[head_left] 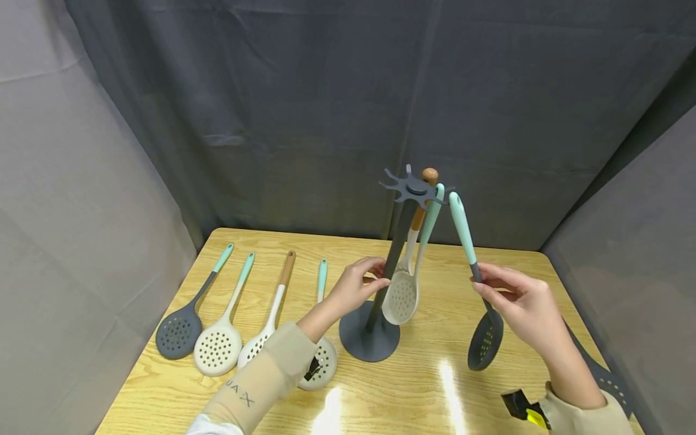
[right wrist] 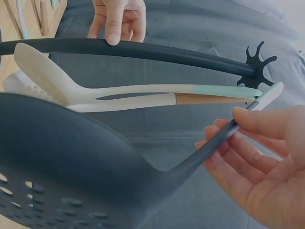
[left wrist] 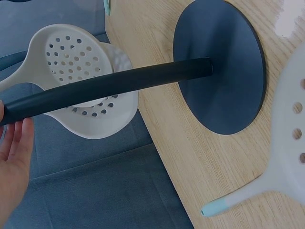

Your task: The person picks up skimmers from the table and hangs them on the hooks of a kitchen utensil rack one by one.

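Observation:
My right hand pinches the dark shaft of a slotted spoon with a mint handle. The spoon hangs bowl down, its handle end close to the hooks at the top of a dark utensil stand. Around the stand's pole my left hand has its thumb and fingers, about midway up. Two white perforated utensils hang on the stand's right side: a strainer spoon with a mint handle, and behind it one with a wooden handle, its head partly hidden.
On the table's left lie a dark skimmer, a white skimmer, a wooden-handled white one and another mint-handled white one, partly under my left arm. Another dark perforated utensil lies at the right edge. Grey curtains surround the table.

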A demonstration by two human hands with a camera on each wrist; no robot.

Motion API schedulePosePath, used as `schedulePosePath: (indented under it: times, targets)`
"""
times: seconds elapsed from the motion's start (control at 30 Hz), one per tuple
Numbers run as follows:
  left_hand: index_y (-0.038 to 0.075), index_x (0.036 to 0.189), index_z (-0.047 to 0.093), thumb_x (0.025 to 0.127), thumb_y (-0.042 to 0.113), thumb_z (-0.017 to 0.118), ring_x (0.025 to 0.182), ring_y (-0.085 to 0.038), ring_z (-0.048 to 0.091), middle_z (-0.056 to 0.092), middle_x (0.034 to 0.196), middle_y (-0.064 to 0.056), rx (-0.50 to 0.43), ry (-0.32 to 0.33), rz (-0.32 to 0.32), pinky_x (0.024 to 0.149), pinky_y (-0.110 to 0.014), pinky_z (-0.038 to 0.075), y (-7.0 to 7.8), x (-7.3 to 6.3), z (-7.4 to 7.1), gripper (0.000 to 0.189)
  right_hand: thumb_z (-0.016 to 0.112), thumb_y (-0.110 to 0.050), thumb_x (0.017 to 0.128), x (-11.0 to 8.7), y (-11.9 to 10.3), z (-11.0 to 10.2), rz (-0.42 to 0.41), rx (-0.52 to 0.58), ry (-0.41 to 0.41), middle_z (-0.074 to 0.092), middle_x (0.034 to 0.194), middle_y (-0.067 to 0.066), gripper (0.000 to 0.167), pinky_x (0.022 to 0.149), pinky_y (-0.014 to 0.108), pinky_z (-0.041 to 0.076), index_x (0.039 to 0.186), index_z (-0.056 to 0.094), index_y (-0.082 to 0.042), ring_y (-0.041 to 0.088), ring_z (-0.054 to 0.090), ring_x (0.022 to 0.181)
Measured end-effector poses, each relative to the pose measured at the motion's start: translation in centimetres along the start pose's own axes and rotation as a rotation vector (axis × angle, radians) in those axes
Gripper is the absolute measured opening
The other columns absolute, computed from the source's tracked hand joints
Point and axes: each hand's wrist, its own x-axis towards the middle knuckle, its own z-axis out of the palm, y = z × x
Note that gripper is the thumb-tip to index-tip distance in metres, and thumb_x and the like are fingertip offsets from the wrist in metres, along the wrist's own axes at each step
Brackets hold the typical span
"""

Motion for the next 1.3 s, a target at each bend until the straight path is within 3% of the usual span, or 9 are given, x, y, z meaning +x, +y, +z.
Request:
schedulePosePath:
  times: [0.2,0.57,1.1,1.3]
  targets:
    - [0.005,0.119,0.056,0.086,0.013,0.063,0.093,-0.022,0.060,0.059,0.106,-0.010,-0.029,0.001,0.005,0.079,-0.030,0.053,-0.1,0.0,0.0,0.035,0.066,0.009,0.077,-0.1,0.4,0.4,0.021,0.005,-0.007,0.059,0.094,-0.026,0.031,0.062,0.010,0.051,0.108,0.065,0.004,-0.010,0.058,0.080]
    - [0.004,0.118,0.056,0.087,0.014,0.063,0.092,-0.016,0.060,0.060,0.105,-0.008,0.010,0.000,0.003,0.077,-0.020,0.052,-0.1,0.0,0.0,0.034,0.067,0.006,0.078,-0.3,0.5,1.5,0.049,0.020,-0.002,0.061,0.091,-0.022,0.031,0.062,0.011,0.051,0.108,0.065,0.004,-0.009,0.059,0.078]
    - [0.004,0.118,0.056,0.086,0.014,0.063,0.091,-0.016,0.060,0.060,0.105,-0.008,0.012,0.002,0.008,0.077,-0.019,0.052,0.0,0.0,0.0,0.034,0.068,0.008,0.076,-0.1,0.3,4.1,0.039,0.072,0.070,0.066,0.089,0.015,0.030,0.063,0.010,0.050,0.105,0.066,0.004,-0.009,0.059,0.077]
    - [0.004,0.117,0.056,0.087,0.014,0.063,0.091,-0.016,0.060,0.060,0.104,-0.008,0.019,-0.001,0.009,0.076,-0.019,0.052,0.0,0.0,0.0,0.033,0.067,0.009,0.076,-0.1,0.5,5.2,0.055,0.141,0.122,0.066,0.088,-0.002,0.028,0.064,0.012,0.051,0.104,0.067,0.004,-0.006,0.060,0.077]
